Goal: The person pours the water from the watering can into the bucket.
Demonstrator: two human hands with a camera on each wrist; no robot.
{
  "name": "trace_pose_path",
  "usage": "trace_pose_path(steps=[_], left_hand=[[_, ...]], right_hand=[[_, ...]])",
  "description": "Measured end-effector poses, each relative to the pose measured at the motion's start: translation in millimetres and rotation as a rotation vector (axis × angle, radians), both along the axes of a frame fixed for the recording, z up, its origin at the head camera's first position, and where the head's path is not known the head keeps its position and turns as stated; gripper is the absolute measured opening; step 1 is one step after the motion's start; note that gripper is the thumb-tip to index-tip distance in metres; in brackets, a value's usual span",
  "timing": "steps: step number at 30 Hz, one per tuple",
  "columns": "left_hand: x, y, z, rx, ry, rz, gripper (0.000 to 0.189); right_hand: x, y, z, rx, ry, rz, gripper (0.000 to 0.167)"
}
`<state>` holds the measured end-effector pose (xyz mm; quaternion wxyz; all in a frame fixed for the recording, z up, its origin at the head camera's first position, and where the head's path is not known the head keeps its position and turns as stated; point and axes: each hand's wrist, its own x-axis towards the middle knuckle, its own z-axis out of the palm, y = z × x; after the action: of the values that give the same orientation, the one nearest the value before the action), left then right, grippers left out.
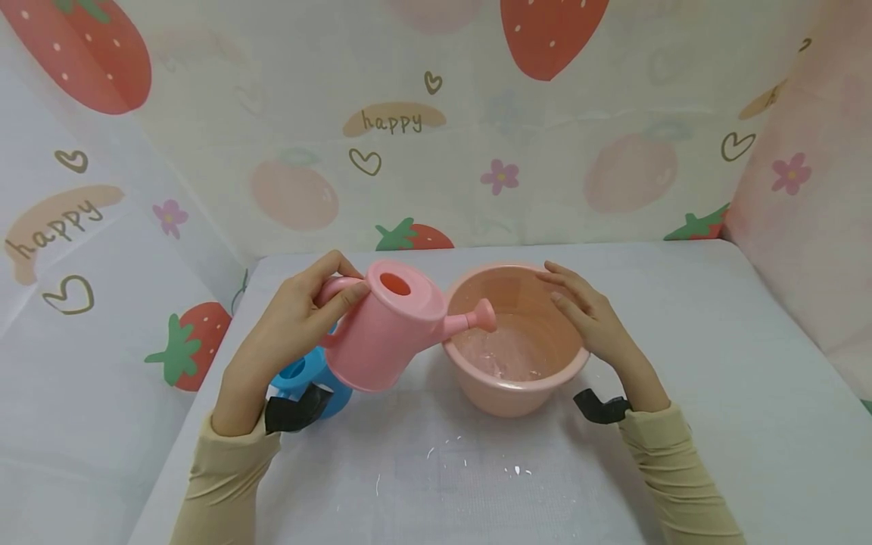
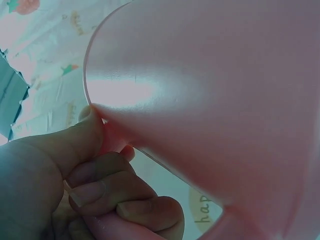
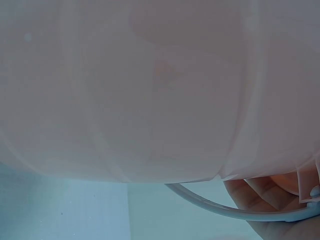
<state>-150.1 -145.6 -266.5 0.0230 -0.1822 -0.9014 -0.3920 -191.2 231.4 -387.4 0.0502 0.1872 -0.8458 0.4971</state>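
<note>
A pink watering can (image 1: 381, 341) is tilted with its spout's round rose over a light pink bucket (image 1: 507, 400). My left hand (image 1: 293, 310) grips the can's handle at the top; the left wrist view shows the thumb and curled fingers around it. Rippled clear liquid lies in the bottom of the bucket. My right hand (image 1: 599, 322) rests at the bucket's right rim with fingers fairly straight. In the right wrist view the bucket's outer wall fills most of the frame, and a grey bail handle (image 3: 225, 212) curves past the fingers.
A blue watering can (image 1: 337, 397) stands behind my left wrist, partly hidden by it and the pink can. Small liquid drops (image 1: 521, 471) lie on the white tabletop before the bucket. Printed fabric walls (image 1: 436, 182) enclose the back and sides.
</note>
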Motion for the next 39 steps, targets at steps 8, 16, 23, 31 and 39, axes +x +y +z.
trace_pose_path(steps=[8, 16, 23, 31, 39], left_hand=[[1.1, 0.4, 1.1, 0.005, -0.015, -0.002, 0.023], [0.8, 1.2, 1.0, 0.008, -0.009, 0.001, 0.022], [0.0, 1.3, 0.9, 0.001, -0.006, 0.001, 0.024], [-0.5, 1.5, 0.8, 0.003, -0.001, -0.007, 0.023], [-0.7, 2.0, 2.3, -0.007, 0.012, -0.012, 0.024]], right_hand=[[-0.1, -0.4, -0.9, 0.000, 0.005, -0.003, 0.038], [-0.1, 0.0, -1.7, 0.001, 0.005, -0.002, 0.038], [0.3, 0.0, -1.3, 0.004, 0.001, -0.005, 0.038], [0.7, 0.2, -0.4, -0.004, 0.000, 0.002, 0.038], [0.6, 0.1, 0.6, -0.006, -0.004, 0.004, 0.038]])
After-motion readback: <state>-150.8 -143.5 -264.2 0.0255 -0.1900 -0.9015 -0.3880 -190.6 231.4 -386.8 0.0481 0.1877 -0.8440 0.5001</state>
